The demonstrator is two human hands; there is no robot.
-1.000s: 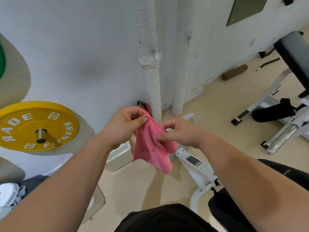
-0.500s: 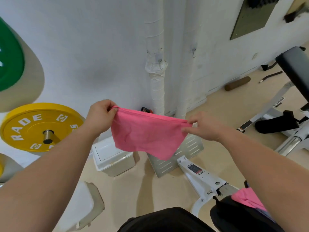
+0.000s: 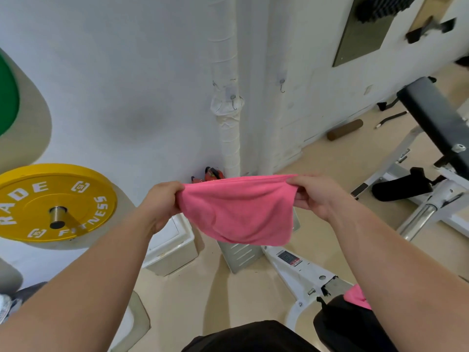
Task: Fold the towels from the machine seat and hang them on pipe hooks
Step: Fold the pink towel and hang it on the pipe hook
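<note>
Pink towel (image 3: pixel 238 212), centre frame: my left hand (image 3: pixel 162 201), right hand (image 3: pixel 312 196) pinch top corners. Risk: pinch slips, fold skews; tiny hook (image 3: pixel 233 101) above easily missed.

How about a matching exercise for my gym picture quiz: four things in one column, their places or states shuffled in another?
Things:
1 towel
2 weight plate
3 hook
4 roller

Places or states:
A lying on the floor
B stretched between the left hand and the right hand
C bare, on a pipe
D yellow, on a peg

Pairs: 1-B, 2-D, 3-C, 4-A.
</note>
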